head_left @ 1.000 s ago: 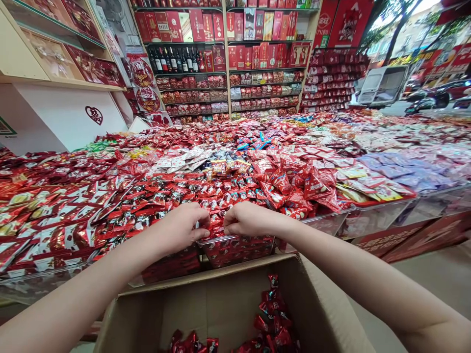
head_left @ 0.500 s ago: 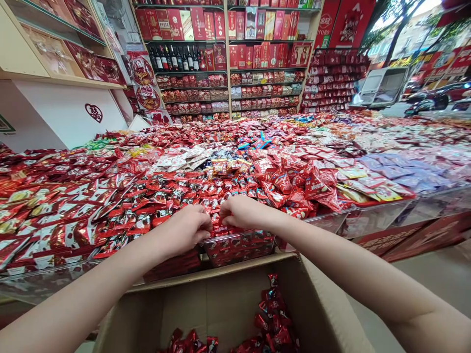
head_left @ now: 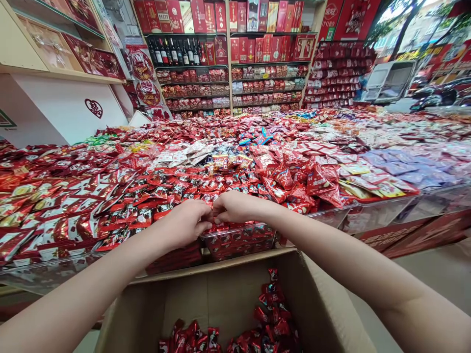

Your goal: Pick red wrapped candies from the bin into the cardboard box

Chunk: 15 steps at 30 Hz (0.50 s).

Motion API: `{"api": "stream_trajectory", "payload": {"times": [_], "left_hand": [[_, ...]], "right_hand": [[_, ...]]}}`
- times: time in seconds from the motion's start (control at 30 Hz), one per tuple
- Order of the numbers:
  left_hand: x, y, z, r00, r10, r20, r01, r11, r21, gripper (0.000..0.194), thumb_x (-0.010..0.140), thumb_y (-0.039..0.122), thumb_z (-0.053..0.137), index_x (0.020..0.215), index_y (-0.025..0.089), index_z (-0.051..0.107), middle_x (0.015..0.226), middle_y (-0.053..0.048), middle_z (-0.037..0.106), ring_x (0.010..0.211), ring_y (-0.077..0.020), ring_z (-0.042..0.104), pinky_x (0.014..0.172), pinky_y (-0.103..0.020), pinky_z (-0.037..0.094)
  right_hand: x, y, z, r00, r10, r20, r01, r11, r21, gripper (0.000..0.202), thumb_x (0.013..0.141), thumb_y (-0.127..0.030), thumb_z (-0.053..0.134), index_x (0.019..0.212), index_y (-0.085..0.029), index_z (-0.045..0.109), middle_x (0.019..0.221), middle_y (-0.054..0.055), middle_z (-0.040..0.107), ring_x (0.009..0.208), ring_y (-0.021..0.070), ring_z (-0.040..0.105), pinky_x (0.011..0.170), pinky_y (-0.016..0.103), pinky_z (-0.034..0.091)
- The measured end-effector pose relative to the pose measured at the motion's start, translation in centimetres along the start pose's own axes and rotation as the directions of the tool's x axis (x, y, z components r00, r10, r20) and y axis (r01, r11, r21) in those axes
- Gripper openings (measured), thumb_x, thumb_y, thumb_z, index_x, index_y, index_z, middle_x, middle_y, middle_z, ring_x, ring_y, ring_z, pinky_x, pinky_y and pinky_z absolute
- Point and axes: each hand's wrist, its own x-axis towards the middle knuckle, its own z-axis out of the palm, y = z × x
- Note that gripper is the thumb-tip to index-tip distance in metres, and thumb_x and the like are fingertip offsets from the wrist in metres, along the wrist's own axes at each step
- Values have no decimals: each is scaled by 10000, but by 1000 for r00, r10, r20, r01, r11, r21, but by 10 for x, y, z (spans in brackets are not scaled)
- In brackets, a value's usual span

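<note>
My left hand [head_left: 192, 220] and my right hand [head_left: 232, 207] meet at the front of a clear bin [head_left: 239, 229] of small red wrapped candies [head_left: 212, 184]. The fingers of both hands are curled and pressed together, their tips almost touching among the candies. Whatever lies between the fingertips is too small or hidden to make out. Below my forearms an open cardboard box [head_left: 184, 291] holds more red wrapped candies [head_left: 274, 314], heaped along its right side and at the bottom.
Triangular red packets [head_left: 318, 179] lie right of the bin, with purple packets [head_left: 401, 164] farther right. Red-and-white packets [head_left: 73, 215] fill the left side. Behind stand shelves [head_left: 230, 68] with wine bottles [head_left: 172, 52] and red boxes. A clear plastic rim runs along the display's front.
My right hand has shifted slightly left, closing the gap to my left hand. My left hand stays nearly in place. The view has tilted down a little.
</note>
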Motion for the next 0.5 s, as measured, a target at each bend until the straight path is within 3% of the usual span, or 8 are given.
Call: {"api": "stream_trajectory", "payload": {"times": [0.2,0.3,0.43,0.47,0.5], "left_hand": [[-11,9,-16,985,-84,-151,78,996,-45,163,744,270,463,779,200,605,751,-9,617,699,-150,553,629,-258,403],[-28,18,-19,924,-182,-336,139,979,-149,129,729,297,522,778,222,614,701,34,620,610,-104,548,566,-213,391],[-68,28,-3,799,-208,-564,21,947,-320,85,728,227,560,803,228,601,647,66,588,503,-46,502,478,-155,378],[-80,30,6,783,-202,-589,-30,933,-359,84,727,208,562,805,224,589,635,67,573,491,-43,497,463,-148,378],[-93,31,17,804,-196,-562,-54,917,-396,99,732,199,552,825,223,575,656,59,582,517,-49,512,485,-150,393]], "right_hand": [[-8,1,3,999,5,-44,-6,999,-31,199,704,-244,565,870,-154,626,782,43,645,676,133,545,574,227,379],[-12,2,9,986,-23,-164,17,999,-36,268,720,-252,554,961,-141,596,883,69,633,764,158,555,662,263,404],[-23,4,17,947,-52,-317,45,999,-31,252,734,-216,540,967,-131,586,927,79,605,853,178,533,755,306,397],[-29,3,18,927,-63,-370,58,998,-26,238,736,-205,537,957,-131,585,929,78,596,871,179,522,772,313,392],[-37,2,19,900,-74,-429,73,997,-18,223,740,-198,532,948,-133,584,927,75,587,880,178,513,781,319,388]]}}
